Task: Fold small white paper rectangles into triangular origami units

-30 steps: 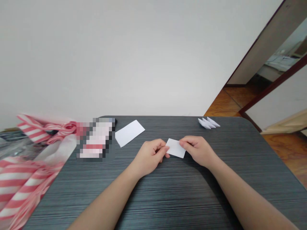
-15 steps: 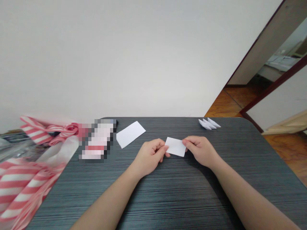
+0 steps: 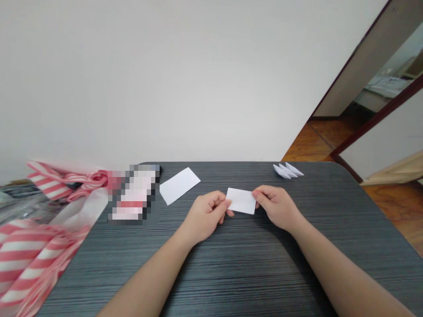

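Note:
A small white rectangle of paper (image 3: 241,201) is held just above the dark table, between my two hands. My left hand (image 3: 208,216) pinches its left edge between thumb and fingers. At the upper right corner, my right hand (image 3: 275,206) grips it with the thumb on top; the fingers beneath are partly hidden. Farther left lies a larger white sheet (image 3: 180,186), flat on the table. Several pointed folded paper pieces (image 3: 287,171) rest side by side near the far right of the table.
The dark wood-grain table (image 3: 231,273) meets a white wall (image 3: 198,79) at the back. A blurred-out phone-like object (image 3: 135,193) lies at the left. Red-and-white striped fabric (image 3: 29,251) is heaped beyond the left edge. At right is a wooden floor (image 3: 304,141).
The held paper has shifted slightly left and turned a little, so it sits more level. Both hands keep their grip, almost in the same place.

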### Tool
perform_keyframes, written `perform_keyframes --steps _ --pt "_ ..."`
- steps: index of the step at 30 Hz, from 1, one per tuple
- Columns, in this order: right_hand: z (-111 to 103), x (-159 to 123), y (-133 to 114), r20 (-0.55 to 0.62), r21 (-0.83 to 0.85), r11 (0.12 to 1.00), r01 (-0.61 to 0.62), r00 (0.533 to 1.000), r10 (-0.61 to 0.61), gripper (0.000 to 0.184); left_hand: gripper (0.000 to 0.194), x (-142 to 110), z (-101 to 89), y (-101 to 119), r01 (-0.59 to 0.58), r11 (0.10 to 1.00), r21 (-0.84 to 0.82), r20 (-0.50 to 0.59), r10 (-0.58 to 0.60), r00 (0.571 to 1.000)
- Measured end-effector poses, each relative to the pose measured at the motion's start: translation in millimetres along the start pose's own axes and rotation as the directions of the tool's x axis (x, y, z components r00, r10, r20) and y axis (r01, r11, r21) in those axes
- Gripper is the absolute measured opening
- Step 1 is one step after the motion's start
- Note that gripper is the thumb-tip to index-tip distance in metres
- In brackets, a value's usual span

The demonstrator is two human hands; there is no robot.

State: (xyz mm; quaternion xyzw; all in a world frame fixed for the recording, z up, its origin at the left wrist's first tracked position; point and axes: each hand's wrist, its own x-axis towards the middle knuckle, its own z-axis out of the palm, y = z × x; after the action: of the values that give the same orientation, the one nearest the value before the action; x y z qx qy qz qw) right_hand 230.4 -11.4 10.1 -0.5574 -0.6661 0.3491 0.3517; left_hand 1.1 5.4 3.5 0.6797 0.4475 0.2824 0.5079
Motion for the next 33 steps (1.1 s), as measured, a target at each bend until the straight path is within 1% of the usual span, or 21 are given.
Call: perform_keyframes --steps 3,6,9,11,13,15,18,21,25,28,30,33 --pt "3.2 -0.1 2.4 0.0 0.061 0.998 -0.012 1.0 0.012 0.023 0.031 0.5 -0.1 1.4 0.005 1.0 -0.028 -0.011 -0.006 1.0" --pt "5.0 -1.3 3.5 0.046 0.117 0.993 -0.005 0.999 -0.001 0.018 0.029 1.7 1.2 1.8 0.016 0.994 -0.106 -0.017 -0.018 1.0" --pt "5.9 -2.8 3.1 0.077 0.128 0.992 -0.011 0.997 0.001 0.022 0.024 1.9 3.6 1.6 0.037 0.983 -0.179 0.011 -0.036 0.999" --pt "7.0 -3.3 3.3 0.073 0.178 0.984 -0.03 0.997 0.017 0.02 0.022 0.5 4.5 2.2 0.03 0.989 -0.143 0.056 -0.022 0.998" --pt "8.3 -3.1 4.2 0.07 0.247 0.968 -0.051 0.997 0.035 0.017 0.021 -1.6 4.0 3.7 -0.015 0.998 -0.057 0.1 0.02 0.995" --pt "9.3 -2.6 5.1 0.078 0.275 0.959 -0.067 0.996 0.048 0.016 0.025 -3.7 2.4 5.4 -0.073 0.997 0.001 0.127 0.072 0.989" --pt "9.1 -2.4 4.1 0.1 0.235 0.97 -0.058 0.994 0.036 0.014 0.034 -5.3 -0.2 6.6 -0.134 0.991 -0.005 0.121 0.134 0.984" --pt "7.6 -3.2 0.2 0.15 0.175 0.984 -0.015 0.989 -0.011 0.017 0.033 -4.8 -1.1 6.4 -0.146 0.989 -0.013 0.113 0.147 0.983" --pt "7.1 -4.0 -4.5 0.203 0.122 0.992 0.037 0.977 -0.062 0.019 0.032 -2.6 -0.7 7.7 -0.186 0.974 0.128 0.118 0.171 0.978" --pt "8.1 -4.0 -3.8 0.177 0.142 0.99 0.026 0.983 -0.051 0.02 0.032 -0.8 -0.6 9.2 -0.237 0.95 0.204 0.126 0.215 0.969" --pt "8.9 -4.0 -1.9 0.147 0.154 0.988 0.011 0.989 -0.034 0.02 0.029 -0.1 -0.5 9.2 -0.231 0.95 0.21 0.123 0.209 0.97" --pt "10.5 -4.5 0.8 0.123 0.185 0.983 -0.021 0.992 -0.002 0.02 0.025 0.0 0.4 7.1 -0.173 0.968 0.184 0.116 0.153 0.981"
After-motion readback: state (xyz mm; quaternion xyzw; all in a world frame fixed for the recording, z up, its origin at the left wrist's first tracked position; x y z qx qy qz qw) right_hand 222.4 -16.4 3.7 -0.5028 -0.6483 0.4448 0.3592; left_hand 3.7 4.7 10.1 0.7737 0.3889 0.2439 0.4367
